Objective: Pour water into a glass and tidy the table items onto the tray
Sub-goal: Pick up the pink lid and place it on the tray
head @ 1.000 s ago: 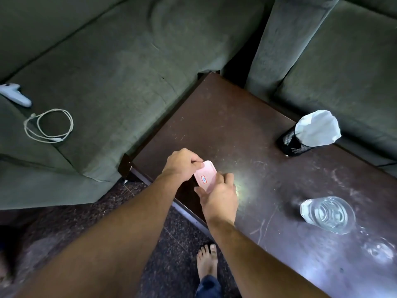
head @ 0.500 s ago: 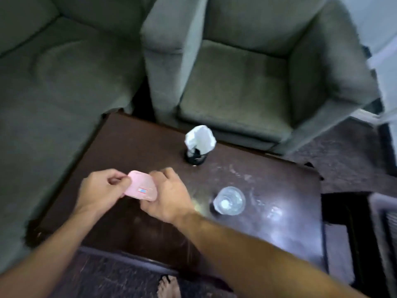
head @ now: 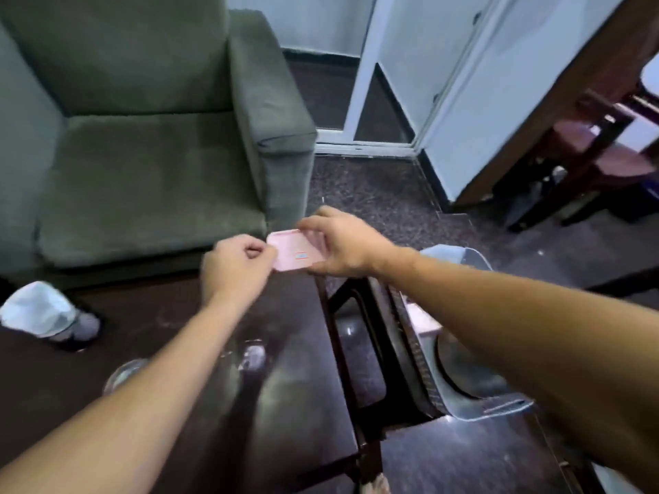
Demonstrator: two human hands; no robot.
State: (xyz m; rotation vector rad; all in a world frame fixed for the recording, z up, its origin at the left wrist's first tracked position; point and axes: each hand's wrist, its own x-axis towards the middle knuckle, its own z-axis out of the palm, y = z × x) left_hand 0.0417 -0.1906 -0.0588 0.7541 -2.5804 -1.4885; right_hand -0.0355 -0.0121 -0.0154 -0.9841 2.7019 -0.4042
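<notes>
Both hands hold a small flat pink box (head: pixel 294 254) with a little label, in the air over the far right corner of the dark table (head: pixel 292 404). My left hand (head: pixel 237 267) pinches its left edge. My right hand (head: pixel 342 244) grips its right side, fingers curled over the top. A pale blue-grey tray (head: pixel 460 386) lies to the right, below my right forearm, with a white object on it. A glass (head: pixel 124 374) stands on the table, half hidden by my left forearm. A second glass-like thing (head: pixel 251 356) is blurred beside it.
A black mesh holder with white tissue (head: pixel 46 315) stands at the table's left. A green armchair (head: pixel 142 155) sits behind the table. Dark speckled floor, a white door frame (head: pixel 371 101) and wooden furniture (head: pixel 588 155) fill the right. A bare foot (head: pixel 374 486) shows at the bottom.
The view has swung right from the sofa corner to the armchair and the tray. Both hands have carried the pink box rightward, from the table's left part to beyond its right corner.
</notes>
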